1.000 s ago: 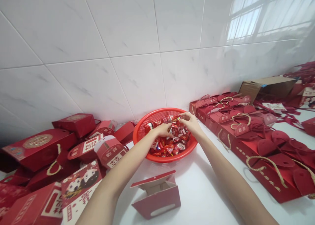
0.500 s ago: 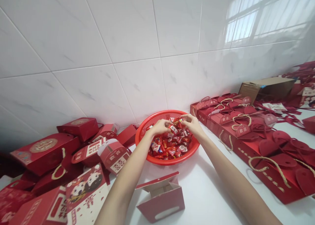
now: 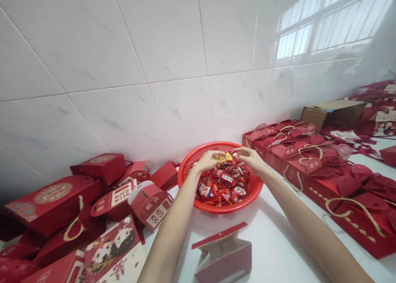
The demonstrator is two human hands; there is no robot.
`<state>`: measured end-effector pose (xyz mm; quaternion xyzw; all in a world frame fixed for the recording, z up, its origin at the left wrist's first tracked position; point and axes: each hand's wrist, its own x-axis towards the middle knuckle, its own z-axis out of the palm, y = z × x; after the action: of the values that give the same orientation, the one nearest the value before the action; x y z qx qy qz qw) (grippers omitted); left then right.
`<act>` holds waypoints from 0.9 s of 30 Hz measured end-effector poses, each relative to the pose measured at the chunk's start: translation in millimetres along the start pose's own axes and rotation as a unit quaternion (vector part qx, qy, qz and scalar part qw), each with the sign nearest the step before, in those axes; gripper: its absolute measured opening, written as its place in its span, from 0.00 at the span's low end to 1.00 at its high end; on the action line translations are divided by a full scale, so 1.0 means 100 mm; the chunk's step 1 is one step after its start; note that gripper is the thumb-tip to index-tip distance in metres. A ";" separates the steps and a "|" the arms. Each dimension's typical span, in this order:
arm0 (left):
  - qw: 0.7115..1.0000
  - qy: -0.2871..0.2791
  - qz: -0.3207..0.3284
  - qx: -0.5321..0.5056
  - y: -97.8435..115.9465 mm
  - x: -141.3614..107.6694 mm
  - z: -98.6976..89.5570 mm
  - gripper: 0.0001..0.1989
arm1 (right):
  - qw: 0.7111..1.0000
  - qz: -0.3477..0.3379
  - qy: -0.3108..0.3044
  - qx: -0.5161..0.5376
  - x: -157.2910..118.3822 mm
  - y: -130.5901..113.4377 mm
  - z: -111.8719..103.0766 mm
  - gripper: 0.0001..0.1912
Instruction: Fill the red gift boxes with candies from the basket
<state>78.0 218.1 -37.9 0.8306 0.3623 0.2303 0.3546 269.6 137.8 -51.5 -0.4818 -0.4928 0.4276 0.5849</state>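
Observation:
A red perforated plastic basket (image 3: 221, 211) holds a pile of wrapped candies (image 3: 227, 188), mostly in red wrappers. My left hand (image 3: 208, 161) is at the back left of the pile. Its fingers curl round one end of a yellow-wrapped candy (image 3: 225, 157). Opposite it, my right hand (image 3: 252, 161) reaches over the back right rim, fingers bent and apart close to the candies. Whether its fingertips touch one is hard to see. In front of the basket, between my forearms, a red paper gift box (image 3: 227, 258) stands with its top open and a pale inside.
Red gift boxes (image 3: 55, 194) with rope handles are heaped on the left. On the right, rows of similar boxes (image 3: 328, 192) line the white table (image 3: 278, 246). Behind them lies a cardboard box (image 3: 340, 109). A tiled wall (image 3: 179, 109) rises just behind the basket.
The view has shifted slightly, so the basket and gift box appear farther right. My hands have moved among the candies, and the yellow-wrapped candy now shows more fully by my left fingers.

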 end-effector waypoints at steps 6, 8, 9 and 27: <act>0.992 -0.002 -0.018 0.122 0.02 0.00 0.04 0.33 | 1.000 0.001 -0.002 -0.018 0.00 0.01 -0.02 0.19; 0.985 0.003 -0.023 0.169 0.02 -0.01 0.05 0.31 | 1.000 -0.001 -0.005 -0.024 -0.01 0.01 -0.02 0.20; 0.983 0.005 -0.025 0.184 0.02 -0.01 0.06 0.30 | 1.000 -0.002 -0.006 -0.026 -0.01 0.00 -0.02 0.20; 0.960 -0.220 -0.009 0.175 0.03 0.00 0.25 0.22 | 1.000 -0.012 0.003 -0.010 -0.01 0.04 -0.02 0.20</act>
<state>95.6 206.5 -51.9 0.9065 0.3173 -0.0285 0.2770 271.5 137.0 -55.4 -0.4828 -0.5009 0.4143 0.5868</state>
